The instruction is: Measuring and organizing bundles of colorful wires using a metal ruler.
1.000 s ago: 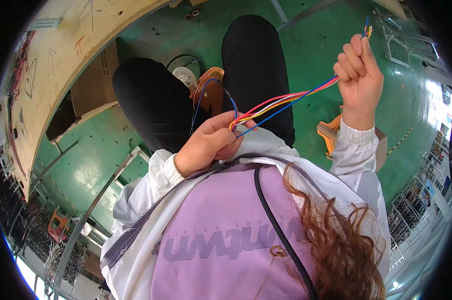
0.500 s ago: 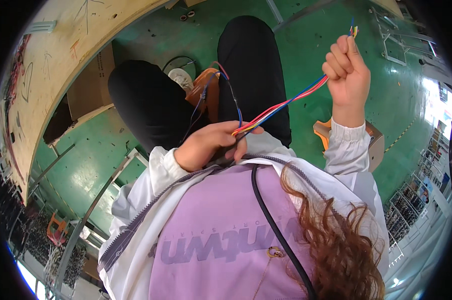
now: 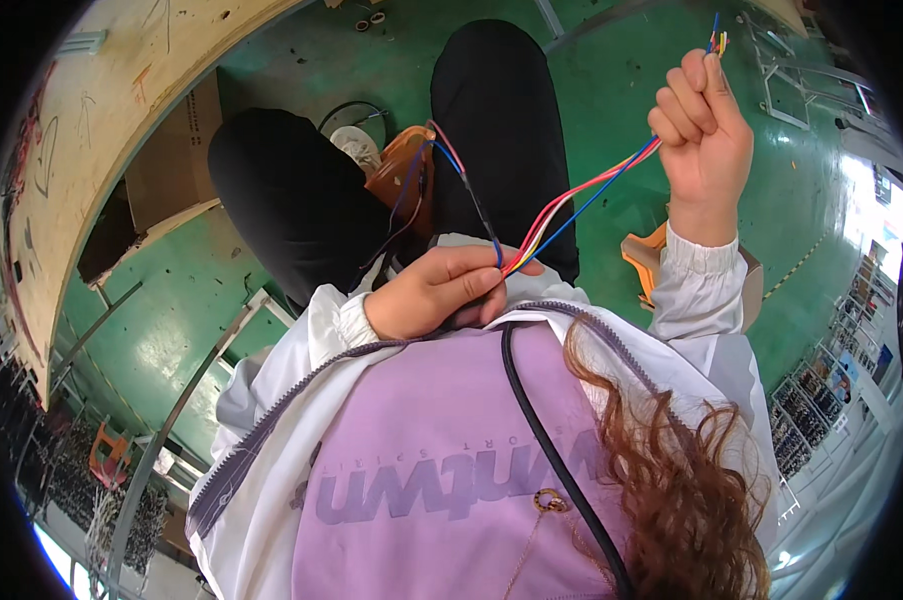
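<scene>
My right hand (image 3: 704, 135) is raised in a fist around a bundle of coloured wires (image 3: 581, 205) in red, yellow and blue. The wire ends poke out above the fist. The bundle runs taut down to my left hand (image 3: 441, 290), which pinches it near my chest. Past the left hand the wires loop down between my knees towards an orange box (image 3: 403, 175) on the floor. My legs in black trousers (image 3: 301, 200) are below.
A wooden bench top (image 3: 101, 130) curves along the left, with a cardboard box (image 3: 166, 165) beneath it. The floor (image 3: 621, 60) is green. An orange stool edge (image 3: 646, 255) shows by my right sleeve. Metal frames (image 3: 781, 80) stand at upper right.
My right hand has risen and drawn the wire bundle tighter. My left hand has slid along the wires and stays pinched on them near my chest.
</scene>
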### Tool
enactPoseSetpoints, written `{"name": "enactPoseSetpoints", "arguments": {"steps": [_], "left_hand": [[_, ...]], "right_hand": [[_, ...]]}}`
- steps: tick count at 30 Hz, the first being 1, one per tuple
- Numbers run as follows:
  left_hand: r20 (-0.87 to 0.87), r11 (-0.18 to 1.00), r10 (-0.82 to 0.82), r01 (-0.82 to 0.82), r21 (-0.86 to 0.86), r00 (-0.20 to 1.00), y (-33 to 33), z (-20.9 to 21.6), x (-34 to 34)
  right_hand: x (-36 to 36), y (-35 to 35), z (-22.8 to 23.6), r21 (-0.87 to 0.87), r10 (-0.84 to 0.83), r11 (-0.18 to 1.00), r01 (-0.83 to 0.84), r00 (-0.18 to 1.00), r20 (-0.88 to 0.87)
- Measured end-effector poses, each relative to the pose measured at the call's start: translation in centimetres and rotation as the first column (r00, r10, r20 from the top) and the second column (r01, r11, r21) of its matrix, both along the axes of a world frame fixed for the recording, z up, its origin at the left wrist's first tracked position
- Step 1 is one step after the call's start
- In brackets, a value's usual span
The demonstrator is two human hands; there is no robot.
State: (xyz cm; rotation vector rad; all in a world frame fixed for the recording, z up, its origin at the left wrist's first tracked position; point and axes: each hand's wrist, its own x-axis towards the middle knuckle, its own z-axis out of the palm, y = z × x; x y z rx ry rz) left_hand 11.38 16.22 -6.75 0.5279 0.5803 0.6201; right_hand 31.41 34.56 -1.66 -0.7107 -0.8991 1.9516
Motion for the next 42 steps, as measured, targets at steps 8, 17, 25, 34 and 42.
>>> {"name": "enactPoseSetpoints", "arguments": {"steps": [8,17,25,34,42], "left_hand": [[-0.565,0.914,-0.097,0.298,0.275,0.819,0.3,0.5,0.2],[0.104,0.996,0.036,-0.043,0.072,0.994,2.9,-0.6,0.1],[0.023,0.997,0.067,-0.066,-0.033,0.998,7.5,0.3,2.5],[-0.262,0.99,0.106,-0.076,0.122,0.959,4.3,0.3,1.3],[-0.787,0.844,0.292,0.241,0.479,0.544,1.4,-2.8,0.5]], "right_hand": [[-0.6,0.1,0.1,0.037,0.036,0.999,-0.038,0.999,0.037],[1.0,1.2,-1.7,-0.379,-0.088,0.914,-0.145,0.842,-0.532],[-0.1,1.6,0.0,-0.288,0.007,0.94,-0.182,0.855,-0.519],[0.0,2.3,-3.5,-0.294,-0.066,0.955,-0.022,0.957,-0.284],[-1.9,1.2,-7.3,-0.384,-0.114,0.916,0.118,0.993,0.034]]}}
